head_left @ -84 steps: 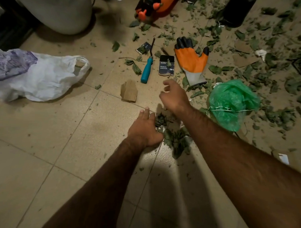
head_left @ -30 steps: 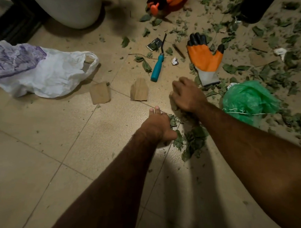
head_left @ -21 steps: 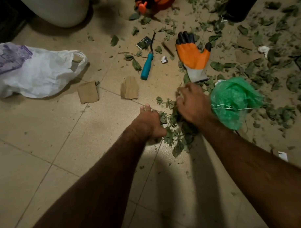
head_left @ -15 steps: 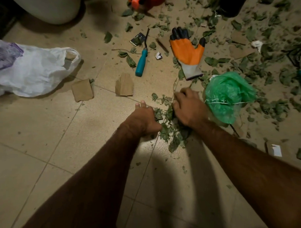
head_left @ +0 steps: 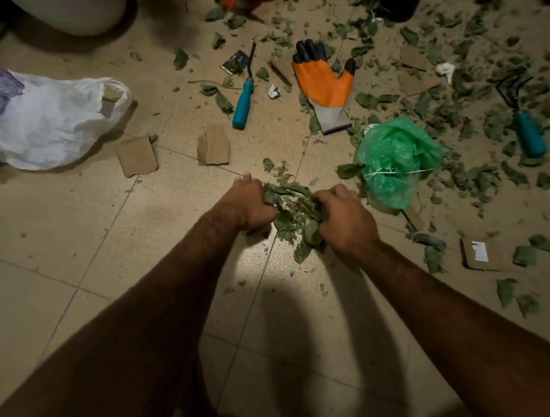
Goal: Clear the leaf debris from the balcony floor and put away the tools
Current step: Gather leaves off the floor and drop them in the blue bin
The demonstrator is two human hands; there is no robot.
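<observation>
Left grip [head_left: 249, 204], right grip [head_left: 345, 217] around leaf clump [head_left: 293, 216]

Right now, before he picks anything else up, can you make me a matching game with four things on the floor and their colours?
Things:
1. glove
2. crumpled bag tied with string
3. carrier bag with loop handles
4. small tool left of the glove (its handle)

Colours:
a. white
b. teal
c. orange with black fingertips
d. green

Pairs: 1-c, 2-d, 3-a, 4-b
</observation>
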